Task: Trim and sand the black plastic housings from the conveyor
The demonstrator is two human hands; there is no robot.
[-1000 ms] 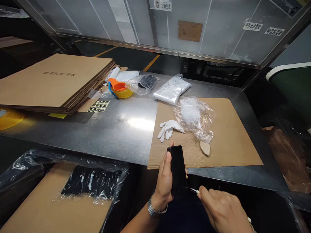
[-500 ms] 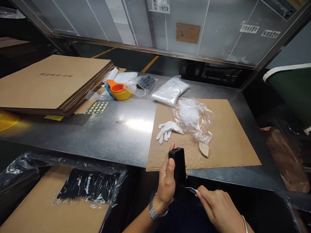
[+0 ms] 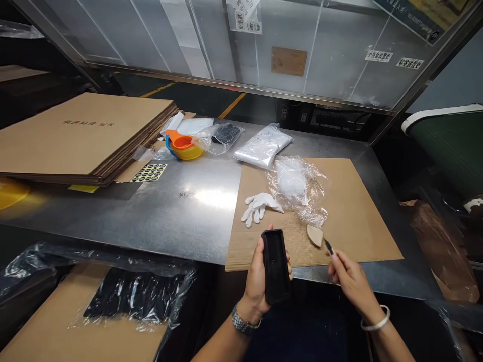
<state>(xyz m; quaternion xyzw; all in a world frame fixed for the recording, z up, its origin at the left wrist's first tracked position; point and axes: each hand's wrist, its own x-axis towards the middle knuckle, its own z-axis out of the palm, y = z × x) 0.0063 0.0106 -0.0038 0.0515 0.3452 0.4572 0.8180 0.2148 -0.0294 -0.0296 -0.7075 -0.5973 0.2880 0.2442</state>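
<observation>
1. black plastic case (image 3: 276, 265) sits upright in my left hand (image 3: 258, 279), its long face turned toward me, my fingers clamped round its left edge and my thumb showing at its right edge.
2. it hangs just off the near edge of the metal table (image 3: 181, 206), its top end over the near edge of the cardboard sheet (image 3: 358, 216).
3. my right hand (image 3: 349, 279) is to the right of the case and apart from it, fingers pinched together on a thin dark-tipped tool (image 3: 328, 246).
4. the tool's tip points far and left, just beside the small tan wedge (image 3: 314, 235) lying on the cardboard; i cannot tell whether they touch.
5. farther on the sheet lie a white glove (image 3: 259, 206) and a crumpled clear plastic bag (image 3: 300, 188).
6. at the far left, a stack of flat cardboard (image 3: 83, 133), a sheet of round black stickers (image 3: 150, 172), and an orange and yellow bowl (image 3: 184, 146).
7. near left, below the table, a carton with black plastic wrap (image 3: 132, 299).
</observation>
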